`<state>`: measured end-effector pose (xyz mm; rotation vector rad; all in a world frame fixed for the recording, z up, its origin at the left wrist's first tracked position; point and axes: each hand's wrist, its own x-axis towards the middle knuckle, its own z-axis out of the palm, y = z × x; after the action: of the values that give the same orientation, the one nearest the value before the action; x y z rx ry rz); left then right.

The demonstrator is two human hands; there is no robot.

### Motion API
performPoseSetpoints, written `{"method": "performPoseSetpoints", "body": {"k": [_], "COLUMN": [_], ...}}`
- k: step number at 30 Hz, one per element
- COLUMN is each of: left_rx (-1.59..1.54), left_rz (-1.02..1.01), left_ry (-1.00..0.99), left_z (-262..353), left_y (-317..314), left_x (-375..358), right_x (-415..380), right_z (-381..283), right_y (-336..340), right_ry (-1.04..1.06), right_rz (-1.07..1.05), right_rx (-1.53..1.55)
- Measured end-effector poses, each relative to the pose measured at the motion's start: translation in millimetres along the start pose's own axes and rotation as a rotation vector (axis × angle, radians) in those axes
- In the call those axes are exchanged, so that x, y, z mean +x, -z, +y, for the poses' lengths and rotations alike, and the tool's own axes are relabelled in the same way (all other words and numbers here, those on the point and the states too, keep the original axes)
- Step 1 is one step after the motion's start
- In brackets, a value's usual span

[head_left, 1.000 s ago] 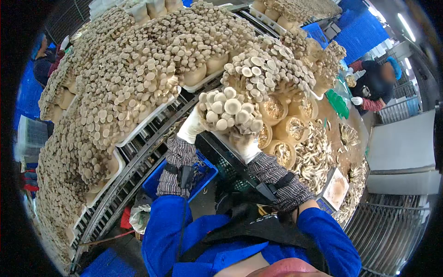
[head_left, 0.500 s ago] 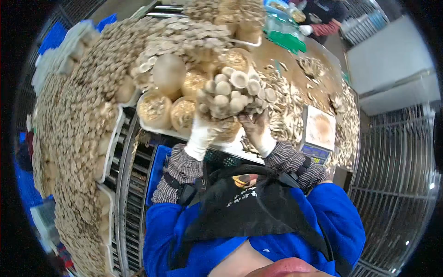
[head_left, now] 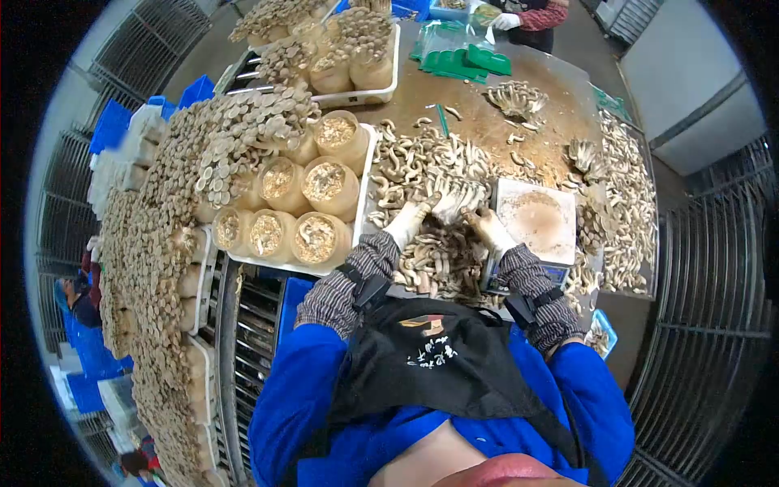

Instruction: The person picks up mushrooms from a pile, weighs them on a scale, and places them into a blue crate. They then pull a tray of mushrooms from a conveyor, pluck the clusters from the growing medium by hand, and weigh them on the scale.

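Note:
My gloved left hand (head_left: 412, 217) and my gloved right hand (head_left: 487, 226) are on either side of a mushroom cluster (head_left: 451, 201), both closed on its sides. Its pale stems fan upward between them, just over the pile of loose mushrooms (head_left: 438, 260) on the table. Close by my right hand stands a scale (head_left: 535, 221) with a brown-stained white top. To the left of my left hand, several cultivation bottles (head_left: 323, 237) with crumbly tops sit in a white tray (head_left: 363, 191).
Mushroom-topped bottles (head_left: 146, 268) line a roller conveyor (head_left: 251, 341) at left. Another loaded tray (head_left: 381, 93) is at the back. Green-and-clear packaging (head_left: 462, 63) and more clusters (head_left: 517, 99) lie on the table (head_left: 487, 126). A co-worker's gloved hand (head_left: 507, 21) shows at the far side.
Both hands have moved right with the mushroom cluster, from above the bottles to the loose pile beside the scale. My view has turned, showing more bare bottle tops.

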<state>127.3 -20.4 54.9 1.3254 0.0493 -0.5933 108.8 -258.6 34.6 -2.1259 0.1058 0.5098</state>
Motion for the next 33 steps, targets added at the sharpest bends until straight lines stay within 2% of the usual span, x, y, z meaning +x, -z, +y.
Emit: {"method": "performPoseSetpoints", "body": {"k": [1, 2, 3, 4, 5, 6, 7, 9, 10, 11, 12, 13, 14, 15, 17, 18, 19, 20, 21, 22, 23, 24, 25, 26, 27, 29, 30, 31, 33], "left_rx": [0.083, 0.229, 0.271, 0.47, 0.667, 0.746, 0.589, 0.584, 0.716, 0.547, 0.522, 0.494, 0.461, 0.377, 0.267, 0.218, 0.254, 0.239, 0.222, 0.197, 0.169, 0.024, 0.166, 0.253, 0.342, 0.545, 0.558, 0.562, 0.895], "left_rz": [0.049, 0.103, 0.086, 0.108, 0.127, 0.196, 0.241, 0.187, 0.102, 0.098, 0.093, 0.086, 0.137, 0.093, -0.019, 0.004, 0.039, 0.022, 0.006, 0.021, 0.036, 0.071, 0.071, 0.083, 0.093, 0.339, 0.64, 0.943, 1.31], "left_ry": [0.042, -0.064, -0.038, 0.072, 0.188, 0.097, 0.066, -0.055, -0.138, -0.017, -0.003, 0.013, -0.01, -0.097, -0.235, -0.08, -0.151, -0.209, -0.269, -0.202, -0.132, 0.005, -0.082, -0.001, 0.081, -0.158, -0.161, -0.156, -0.252], "left_z": [30, 13, 6, 27, 49, 31, 52, 52, 18, 15, 22, 27, 14, -29, -16, 3, -15, -34, -25, -14, -10, -28, -25, -20, -18, -26, -12, 7, 30], "left_y": [-15, -4, 6, 4, -1, 12, -4, 3, 33, 35, 34, 32, 39, 63, 66, 61, 75, 89, 94, 101, 110, 129, 143, 157, 174, 210, 218, 227, 259], "left_x": [-15, -3, -1, -12, -24, -26, -47, -58, -51, -53, -66, -80, -83, -73, -108, -124, -130, -142, -165, -185, -203, -214, -232, -247, -260, -283, -288, -293, -293], "right_x": [-18, -19, -19, -29, -36, -33, -46, -52, -48, -44, -51, -48, -49, -60, -72, -56, -63, -72, -75, -63, -69, -58, -58, -63, -45, -49, -34, -36, -35], "right_z": [-19, -8, 1, -16, -33, -9, -32, -33, -22, -16, -34, -38, -44, -66, -99, -79, -101, -124, -143, -130, -154, -152, -169, -187, -172, -194, -181, -196, -213], "right_y": [11, 15, 16, 25, 38, 36, 38, 37, 33, 27, 27, 26, 21, 17, -3, -22, -29, -39, -47, -67, -77, -92, -105, -113, -132, -150, -164, -173, -189], "right_ry": [-0.037, 0.08, 0.207, 0.069, 0.062, 0.292, 0.141, 0.191, 0.286, 0.38, 0.338, 0.417, 0.388, 0.355, 0.312, 0.436, 0.486, 0.454, 0.422, 0.481, 0.42, 0.472, 0.522, 0.461, 0.548, 0.521, 0.53, 0.465, 0.552], "right_rz": [0.014, 0.098, 0.175, 0.163, 0.01, 0.086, 0.165, 0.286, 0.347, 0.409, 0.361, 0.342, 0.302, 0.261, 0.171, 0.166, 0.185, 0.111, 0.038, 0.111, 0.03, 0.039, 0.047, -0.003, -0.008, 0.003, -0.063, -0.123, -0.107], "right_rx": [0.144, 0.031, -0.075, 0.032, 0.124, -0.081, 0.024, -0.074, -0.028, 0.019, 0.218, 0.129, 0.197, 0.263, 0.412, 0.326, 0.154, 0.182, 0.207, 0.102, 0.217, 0.164, 0.112, 0.177, 0.21, 0.061, 0.114, 0.189, 0.074]}}
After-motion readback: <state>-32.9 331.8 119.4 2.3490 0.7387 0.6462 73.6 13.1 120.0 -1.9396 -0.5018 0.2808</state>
